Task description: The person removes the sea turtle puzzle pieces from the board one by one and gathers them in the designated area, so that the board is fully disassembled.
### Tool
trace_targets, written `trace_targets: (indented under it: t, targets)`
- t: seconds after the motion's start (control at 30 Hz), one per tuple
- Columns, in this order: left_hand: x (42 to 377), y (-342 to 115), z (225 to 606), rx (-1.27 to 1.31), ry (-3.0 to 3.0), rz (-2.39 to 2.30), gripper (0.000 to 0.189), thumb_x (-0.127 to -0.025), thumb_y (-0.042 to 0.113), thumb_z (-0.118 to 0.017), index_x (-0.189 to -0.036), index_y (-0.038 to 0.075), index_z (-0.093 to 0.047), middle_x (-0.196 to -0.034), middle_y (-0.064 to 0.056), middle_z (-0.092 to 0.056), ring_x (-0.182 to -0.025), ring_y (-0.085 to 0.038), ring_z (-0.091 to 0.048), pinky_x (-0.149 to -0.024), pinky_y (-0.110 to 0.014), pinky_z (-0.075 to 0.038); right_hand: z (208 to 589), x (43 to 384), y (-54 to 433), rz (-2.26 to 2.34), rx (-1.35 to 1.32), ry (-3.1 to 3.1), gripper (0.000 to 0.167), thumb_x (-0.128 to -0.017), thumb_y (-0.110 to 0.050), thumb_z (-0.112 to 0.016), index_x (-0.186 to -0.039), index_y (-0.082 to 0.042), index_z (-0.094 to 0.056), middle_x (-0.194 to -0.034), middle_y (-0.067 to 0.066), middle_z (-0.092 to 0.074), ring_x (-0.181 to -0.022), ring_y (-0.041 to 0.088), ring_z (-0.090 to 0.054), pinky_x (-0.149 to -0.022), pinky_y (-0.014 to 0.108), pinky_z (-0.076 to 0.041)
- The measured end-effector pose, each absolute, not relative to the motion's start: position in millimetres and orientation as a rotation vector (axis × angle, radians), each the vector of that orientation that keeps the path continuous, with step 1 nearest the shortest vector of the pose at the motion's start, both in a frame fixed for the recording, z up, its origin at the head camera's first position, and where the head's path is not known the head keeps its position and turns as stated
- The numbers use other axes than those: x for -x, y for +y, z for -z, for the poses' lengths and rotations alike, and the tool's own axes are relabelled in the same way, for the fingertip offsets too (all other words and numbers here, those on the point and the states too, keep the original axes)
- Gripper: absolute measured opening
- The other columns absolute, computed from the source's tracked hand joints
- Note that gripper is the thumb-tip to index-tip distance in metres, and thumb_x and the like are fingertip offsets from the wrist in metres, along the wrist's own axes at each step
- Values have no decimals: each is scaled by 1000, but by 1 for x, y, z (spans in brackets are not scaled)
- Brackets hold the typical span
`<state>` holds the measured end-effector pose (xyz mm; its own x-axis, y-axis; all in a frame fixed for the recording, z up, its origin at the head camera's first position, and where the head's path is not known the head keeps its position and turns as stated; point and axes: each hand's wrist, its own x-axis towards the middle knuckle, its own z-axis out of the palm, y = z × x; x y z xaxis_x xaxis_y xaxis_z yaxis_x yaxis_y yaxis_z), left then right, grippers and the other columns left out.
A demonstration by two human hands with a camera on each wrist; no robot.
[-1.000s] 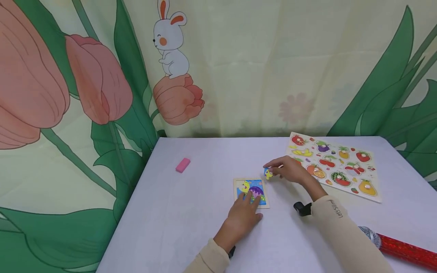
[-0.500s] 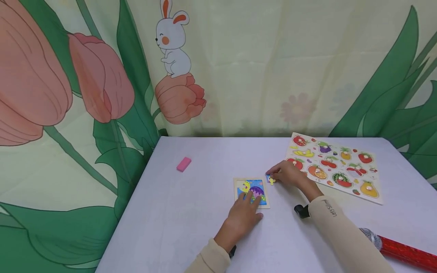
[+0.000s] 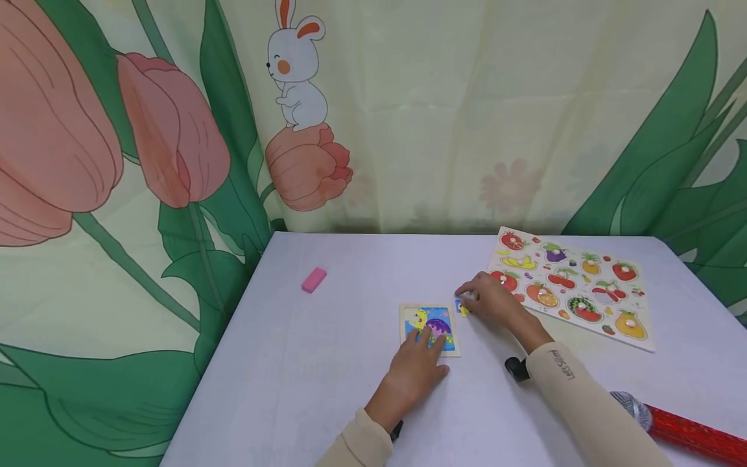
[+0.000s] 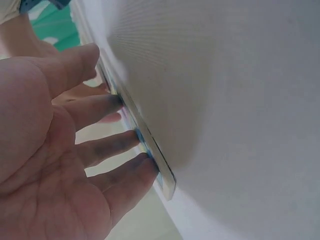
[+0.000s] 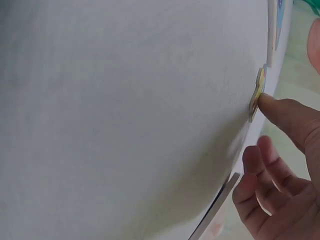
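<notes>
A small wooden puzzle (image 3: 432, 313) lies on the table, a pale frame round a picture of a yellow-headed creature with a purple shell on blue. Spread fingers of my left hand (image 3: 411, 370) rest on its lower part, covering some of the picture. In the left wrist view, those fingertips meet the puzzle board (image 4: 159, 162) near its edge. Just right of the frame, my right hand (image 3: 496, 301) pinches a small blue and yellow puzzle piece (image 3: 461, 307) low over the cloth. The right wrist view has the thumb against this piece (image 5: 258, 92); the index finger is mostly hidden there.
Behind the right hand lies a large fruit peg board (image 3: 574, 285). A pink block (image 3: 314, 280) sits at the back left. A red microphone-like object with a silver head (image 3: 683, 421) is at the front right. A printed curtain (image 3: 420, 130) hangs behind the table.
My right hand has brought the puzzle piece down and slightly right, close beside the frame, then hardly moved. The left hand has stayed on the puzzle.
</notes>
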<state>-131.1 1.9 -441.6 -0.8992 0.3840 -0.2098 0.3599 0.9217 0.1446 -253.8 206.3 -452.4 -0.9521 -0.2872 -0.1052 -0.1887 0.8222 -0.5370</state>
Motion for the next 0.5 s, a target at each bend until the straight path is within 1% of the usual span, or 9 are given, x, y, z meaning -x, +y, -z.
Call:
trace_targets:
  t: [0.1, 0.2, 0.3, 0.37, 0.43, 0.5]
  targets:
    - [132, 3, 442, -548, 2841, -175, 59, -99, 43, -66, -154, 27, -50, -161, -4, -39, -146, -31, -38, -108, -38, -45, 451, 252, 199, 820, 426, 2843, 19, -96, -8, -72, -114, -8, -79, -110, 12, -62, -97, 28, -59, -84, 43, -53]
    - [132, 3, 443, -550, 2830, -186, 59, -99, 44, -66, -154, 26, -50, -161, -5, -39, -146, -31, -38, -109, -38, -44, 450, 248, 186, 870, 536, 2797, 19, -98, -6, -69, -113, -10, -79, -106, 6, -64, -98, 25, -61, -87, 41, -53]
    - [132, 3, 443, -575, 2823, -176, 59, -100, 44, -65, -153, 24, -51, -160, -6, -39, -146, -32, -39, -110, -38, -43, 450, 245, 169, 873, 724, 2709, 22, -98, -8, -69, -118, -10, -78, -102, 2, -64, -91, 19, -59, -84, 37, -53]
    - [132, 2, 443, -598, 2829, -152, 58, -101, 44, -65, -153, 23, -52, -160, -6, -40, -145, -31, -40, -110, -37, -43, 450, 243, 160, 835, 837, 2668, 24, -97, -9, -71, -121, -10, -77, -101, 1, -62, -89, 16, -58, -83, 35, -52]
    - [133, 1, 442, -622, 2840, -120, 57, -101, 44, -64, -152, 21, -52, -159, -7, -41, -143, -31, -41, -110, -36, -42, 450, 242, 154, 800, 905, 2654, 25, -96, -8, -73, -121, -9, -77, -103, 3, -60, -88, 16, -56, -83, 35, -52]
    - [134, 0, 440, -646, 2853, -87, 57, -101, 44, -64, -152, 20, -52, -158, -8, -41, -142, -30, -42, -111, -34, -42, 449, 242, 150, 779, 910, 2658, 25, -95, -7, -74, -119, -10, -77, -104, 3, -58, -90, 17, -56, -85, 35, -52]
